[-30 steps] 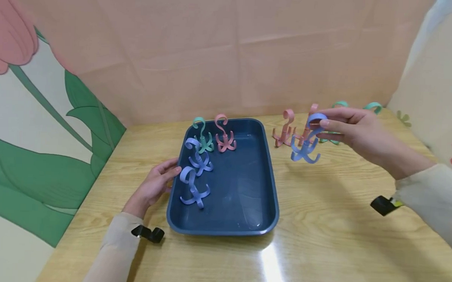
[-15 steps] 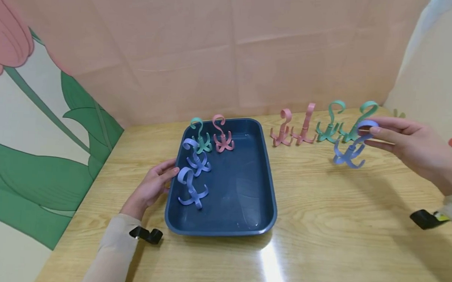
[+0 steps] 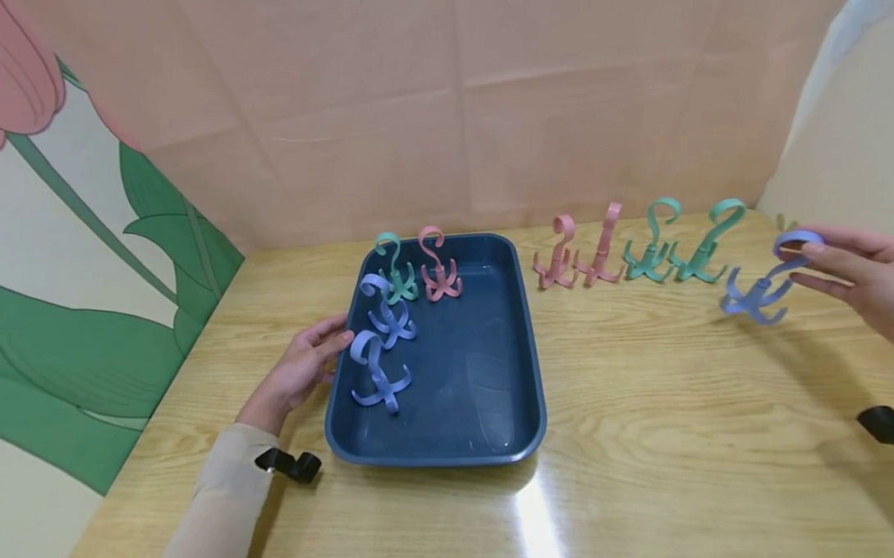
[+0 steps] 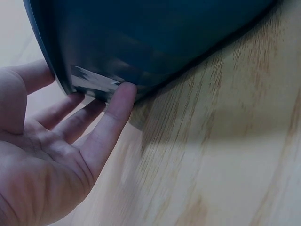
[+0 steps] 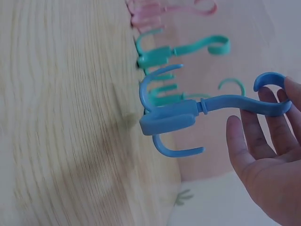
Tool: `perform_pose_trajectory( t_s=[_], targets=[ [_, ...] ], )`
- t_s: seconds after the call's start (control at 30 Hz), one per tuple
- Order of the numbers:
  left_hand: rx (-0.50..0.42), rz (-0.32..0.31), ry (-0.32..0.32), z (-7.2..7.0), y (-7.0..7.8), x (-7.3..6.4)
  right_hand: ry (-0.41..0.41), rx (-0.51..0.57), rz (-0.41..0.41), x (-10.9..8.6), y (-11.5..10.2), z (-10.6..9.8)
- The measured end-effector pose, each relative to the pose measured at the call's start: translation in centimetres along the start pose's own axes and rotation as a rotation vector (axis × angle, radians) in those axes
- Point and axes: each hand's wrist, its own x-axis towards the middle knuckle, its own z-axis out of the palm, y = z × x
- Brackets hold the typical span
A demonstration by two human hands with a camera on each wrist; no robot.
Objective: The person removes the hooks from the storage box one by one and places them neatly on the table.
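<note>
My right hand (image 3: 879, 273) pinches a blue multi-prong hanging hook (image 3: 757, 298) by its curled top, at the far right in the head view. In the right wrist view the blue hook (image 5: 174, 117) lies across the picture, its prongs close to the wood. My left hand (image 3: 303, 368) touches the left side of a dark blue tray (image 3: 543, 381). Its fairly straight fingers (image 4: 101, 136) lie against the outer wall in the left wrist view. Inside the tray stand two blue hooks (image 3: 380, 383), a green hook (image 3: 401, 286) and a pink hook (image 3: 443, 283).
Two pink hooks (image 3: 558, 266) and two green hooks (image 3: 702, 259) stand in a row at the back right of the wooden table (image 3: 655, 450). A peach cloth (image 3: 350, 103) hangs behind. Flower-patterned panels (image 3: 84, 299) flank both sides.
My right hand has carried the blue hook rightward, past the pink and green hooks, which now show fully. My left hand stays at the tray.
</note>
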Motion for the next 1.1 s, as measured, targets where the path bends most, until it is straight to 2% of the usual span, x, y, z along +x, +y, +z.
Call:
perform_pose_trajectory(
  t_s=[0.13,0.27,0.37,0.53,0.7,0.93,1.1],
  targets=[
    [-0.002,0.001,0.000,0.0,0.0,0.1,-0.004,0.075,-0.033,0.3,0.3,-1.8],
    [0.003,0.001,0.002,-0.1,-0.1,0.1,-0.046,0.279,-0.022,0.9,0.7,-3.3],
    [0.008,0.000,0.004,-0.1,0.0,0.1,-0.065,0.371,-0.019,1.4,0.9,-4.2],
    [0.003,-0.002,0.001,-0.1,0.0,0.1,-0.015,0.382,-0.004,2.2,0.9,-5.2],
    [0.004,-0.008,0.003,0.0,0.0,0.1,0.059,0.371,0.047,2.9,0.9,-5.5],
    [0.002,-0.014,0.007,0.0,0.1,0.1,0.076,0.394,0.098,3.8,1.0,-5.6],
    [0.007,-0.016,0.017,0.0,0.1,0.2,0.104,0.361,0.103,4.6,1.0,-5.5]
  ],
)
